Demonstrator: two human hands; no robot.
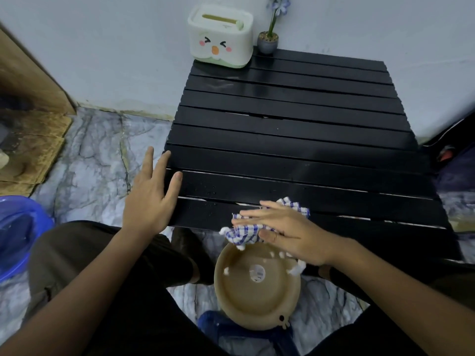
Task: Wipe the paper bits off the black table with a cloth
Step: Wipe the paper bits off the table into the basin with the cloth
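Paper bits [295,270] drop off the surface's [295,150] near edge into my tan bowl [257,299]. My left hand [151,199] rests open-fingered at the left edge. Right hand [288,235] presses the cloth [246,233] flat; an overshoot could scatter bits past the bowl.

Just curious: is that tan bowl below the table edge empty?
No. The tan bowl holds a few white paper bits, with a round sticker at its middle.
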